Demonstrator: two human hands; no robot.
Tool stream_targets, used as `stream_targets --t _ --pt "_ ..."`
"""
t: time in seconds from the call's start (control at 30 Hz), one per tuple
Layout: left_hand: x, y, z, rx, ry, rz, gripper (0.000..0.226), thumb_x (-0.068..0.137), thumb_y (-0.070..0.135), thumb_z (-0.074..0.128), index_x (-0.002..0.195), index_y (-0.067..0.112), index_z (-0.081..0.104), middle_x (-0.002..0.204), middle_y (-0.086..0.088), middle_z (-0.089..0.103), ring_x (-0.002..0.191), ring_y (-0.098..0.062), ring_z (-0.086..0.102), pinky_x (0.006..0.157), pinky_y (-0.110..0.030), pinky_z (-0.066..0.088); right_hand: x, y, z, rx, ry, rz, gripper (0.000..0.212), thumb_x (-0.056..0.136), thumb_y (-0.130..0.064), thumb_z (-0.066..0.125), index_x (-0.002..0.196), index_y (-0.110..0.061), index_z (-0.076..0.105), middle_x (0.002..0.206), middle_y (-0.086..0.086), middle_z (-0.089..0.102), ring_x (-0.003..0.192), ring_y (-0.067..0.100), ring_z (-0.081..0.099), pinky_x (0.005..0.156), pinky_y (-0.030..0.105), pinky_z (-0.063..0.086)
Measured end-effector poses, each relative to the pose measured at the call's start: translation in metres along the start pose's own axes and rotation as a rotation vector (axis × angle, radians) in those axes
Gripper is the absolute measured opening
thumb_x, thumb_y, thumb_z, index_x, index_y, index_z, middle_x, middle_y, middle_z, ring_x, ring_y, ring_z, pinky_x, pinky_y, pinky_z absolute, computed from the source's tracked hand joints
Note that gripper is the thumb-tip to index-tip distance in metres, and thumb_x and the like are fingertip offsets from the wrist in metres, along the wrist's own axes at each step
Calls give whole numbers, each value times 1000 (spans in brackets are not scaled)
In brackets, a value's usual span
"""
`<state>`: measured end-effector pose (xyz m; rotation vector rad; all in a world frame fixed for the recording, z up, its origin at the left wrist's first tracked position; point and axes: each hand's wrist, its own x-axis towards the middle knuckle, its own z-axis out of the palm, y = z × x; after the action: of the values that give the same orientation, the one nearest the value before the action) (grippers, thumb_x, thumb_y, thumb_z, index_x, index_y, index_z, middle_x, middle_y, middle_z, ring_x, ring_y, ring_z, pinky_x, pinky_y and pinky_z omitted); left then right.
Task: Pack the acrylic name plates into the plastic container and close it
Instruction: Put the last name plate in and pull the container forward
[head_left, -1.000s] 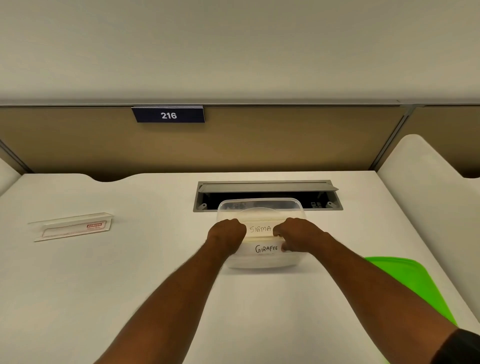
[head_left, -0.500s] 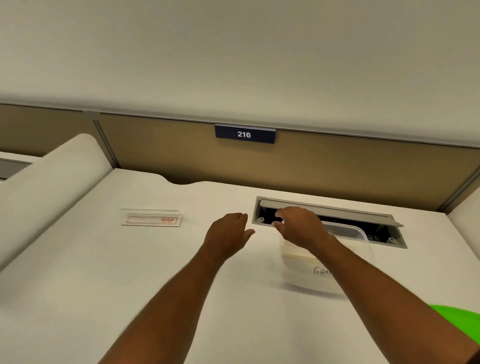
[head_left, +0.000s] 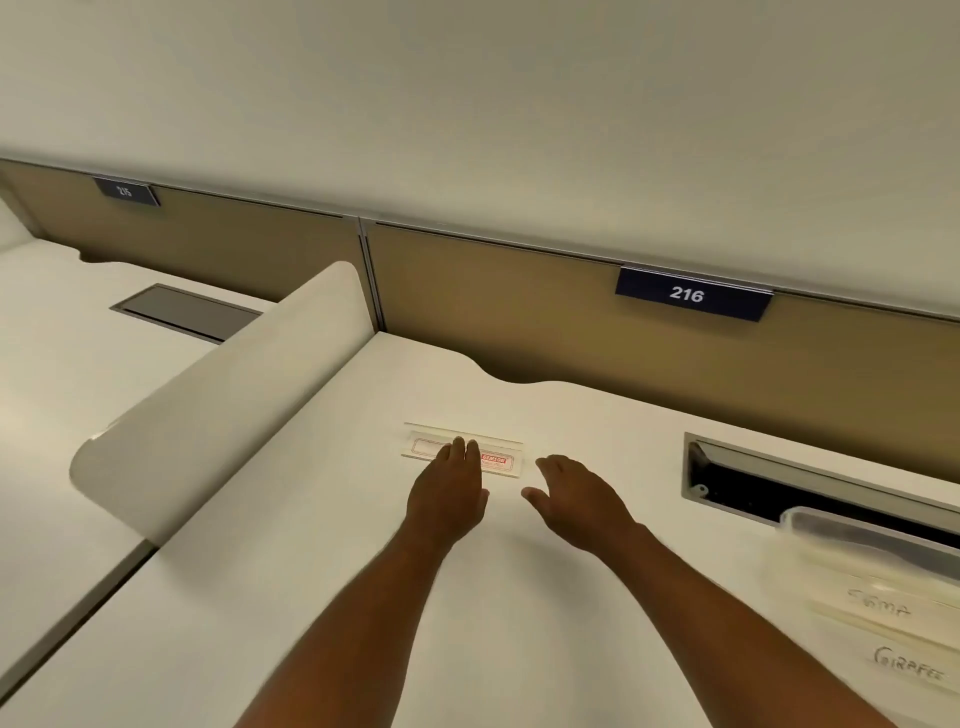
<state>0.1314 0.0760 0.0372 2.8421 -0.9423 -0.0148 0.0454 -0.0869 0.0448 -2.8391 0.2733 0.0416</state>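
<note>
Both hands have left the plastic container (head_left: 883, 587), now far right with two labelled plates inside. Left hand (head_left: 449, 493), open, fingertips on the last acrylic name plate (head_left: 462, 454); right hand (head_left: 576, 501) open beside it. Packing this plate and lidding remain.

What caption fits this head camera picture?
Both open hands, left and right, reach for a clear name plate on the white desk.

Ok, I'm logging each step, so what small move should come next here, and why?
Probably closing both hands on the clear name plate to lift it. The left hand already has its fingertips over the plate, the open right hand is just beside its end, and the container sits off to the right.
</note>
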Motion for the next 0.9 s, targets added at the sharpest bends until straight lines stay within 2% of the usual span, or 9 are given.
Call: stream_targets --t 0.23,0.37,0.43,0.47,0.53,0.63,0.73,0.83,0.9 --pt "44 -53 27 101 -24 81 81 89 32 61 150 8 14 157 -18 19 145 -33 21 116 -40 26 53 -27 40 -38 -7 4 49 98 -43 38 136 -12 42 138 7 50 122 24 50 96 36 45" --pt "71 -60 43 151 -25 155 65 94 29 52 148 6 24 151 -19 33 140 -35 31 115 -45 26 70 -23 55 -41 55 8 43 98 -39 39 130 -12 47 131 8 55 114 25 54 89 37 50" --pt "79 -61 47 166 11 186 52 89 22 60 136 8 44 127 -15 58 120 -32 54 101 -41 43 73 -19 59 -51 67 8 42 98 -39 38 129 -12 48 129 8 56 112 26 55 86 38 51" --pt "81 -60 46 169 31 207 43 79 20 71 119 11 59 104 -10 67 97 -27 65 82 -36 53 74 -18 62 -57 69 11 41 98 -39 38 129 -13 48 127 7 57 111 26 55 85 39 51" --pt "87 -58 43 206 4 242 30 48 17 88 69 18 66 60 0 61 52 -17 61 42 -24 44 73 -15 66 -73 73 1 40 99 -38 36 127 -14 49 124 6 59 108 25 56 83 39 50" --pt "99 -59 42 263 55 297 38 30 15 90 43 21 54 43 4 50 34 -14 50 35 -17 30 70 -12 73 -73 108 -68 40 99 -36 35 125 -14 55 119 6 64 105 26 61 82 38 51" --pt "102 -54 32 246 66 311 31 40 16 89 51 19 60 53 1 56 43 -16 56 37 -20 34 62 -13 81 -39 197 -139 46 95 -40 32 110 -13 66 104 6 72 91 26 68 73 35 55" --pt "109 -49 19 144 85 252 15 85 13 62 100 12 64 98 -7 64 87 -24 63 62 -31 46 54 -12 82 35 166 -101 52 93 -45 22 98 -16 65 92 2 69 83 24 65 72 36 52" --pt "113 -43 5 -77 135 158 23 91 14 53 112 14 63 107 -5 64 94 -24 62 70 -33 49 51 -7 82 136 174 -46 50 93 -45 23 92 -16 63 88 1 68 81 21 62 73 34 49"
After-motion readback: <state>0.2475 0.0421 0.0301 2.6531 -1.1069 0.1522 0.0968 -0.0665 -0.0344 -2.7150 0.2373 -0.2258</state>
